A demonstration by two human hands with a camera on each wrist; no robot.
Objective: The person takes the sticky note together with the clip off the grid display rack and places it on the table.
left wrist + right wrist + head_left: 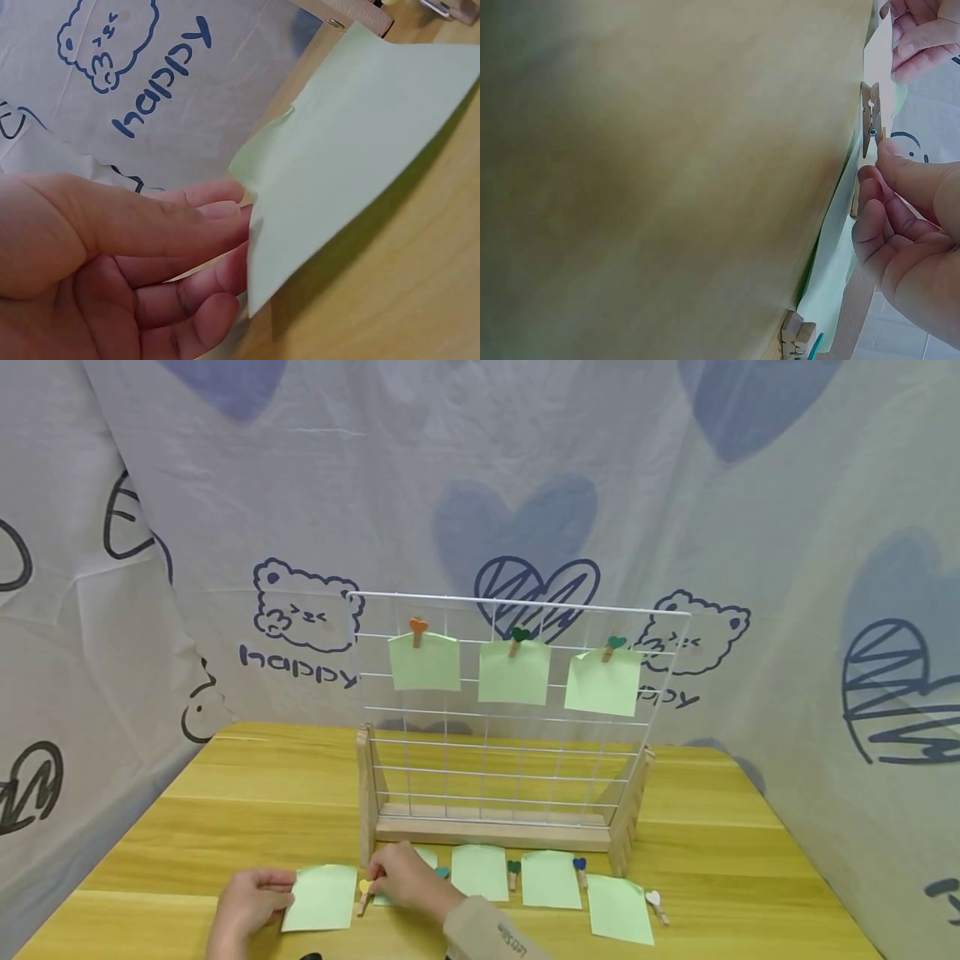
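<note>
My left hand (251,906) pinches the left edge of a pale green sticky note (322,897) at the table's front left. In the left wrist view that note (360,142) tilts up off the wood, thumb on its near face. Just right of it, my right hand (416,885) has its thumb and fingertips at the heart end of a small wooden clothespin (363,906) with a yellow heart. The right wrist view shows this clothespin (870,112) side-on, its heart hidden by the fingers. Another green note (427,857) lies partly hidden behind the right hand.
A white wire grid (517,745) in a wooden stand (495,832) holds three green notes (513,672) under heart clothespins. Along the table front lie more notes (551,881) and clothespins with teal, green (513,877), blue (581,875) and white hearts (657,906).
</note>
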